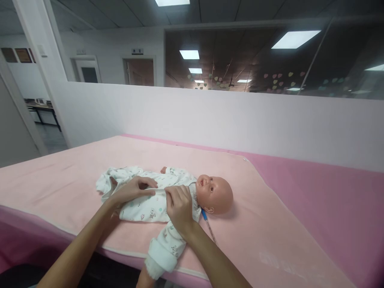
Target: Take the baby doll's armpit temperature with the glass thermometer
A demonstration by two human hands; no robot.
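Note:
A baby doll [216, 195] lies on its back on a light pink blanket [75, 172], its head toward the right. It wears a white printed romper [144, 209]. My left hand [135, 191] rests on the doll's belly, fingers curled and pinching the front edge of the romper. My right hand [179, 206] is closed on the romper fabric at the doll's chest, just below the chin. One sleeved doll arm [163, 250] hangs over the near edge of the table.
The blanket covers a darker pink table top [330, 200] that runs to the right. A white partition wall [210, 120] stands right behind the table. A thin blue-tipped stick [207, 222] lies under the doll's neck. An open doorway [39, 116] is at the left.

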